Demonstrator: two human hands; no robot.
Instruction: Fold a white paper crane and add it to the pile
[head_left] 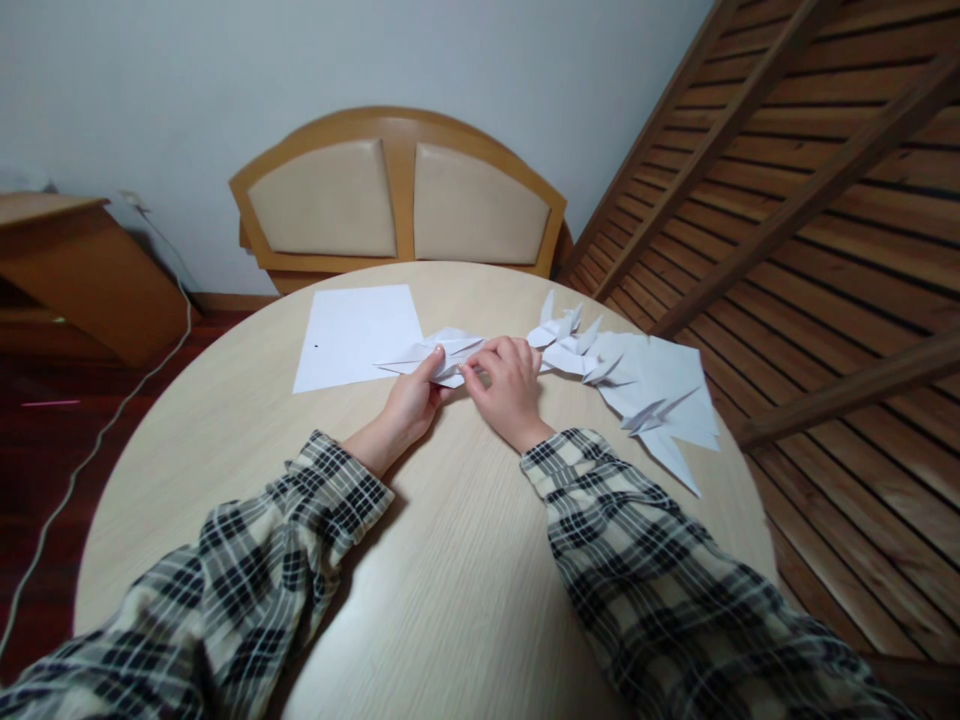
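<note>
Between my hands is a folded piece of white paper [450, 352] with a long pointed end to the left. My left hand [414, 398] grips its lower edge, thumb on top and fingers underneath. My right hand [508, 388] pinches the right part, its fingertips close together at a fold. Another white paper edge shows just behind the held piece; I cannot tell whether it is part of it. Several folded paper cranes [574, 340] with pointed wings and necks stand to the right of my right hand.
A stack of white sheets [330, 335] with a small dark dot lies at the back left of the round wooden table [450, 560]. More white paper [682, 390] lies under the cranes at right. Beyond are a padded headboard [480, 205], a slatted wooden panel [825, 230] and a cable [127, 400].
</note>
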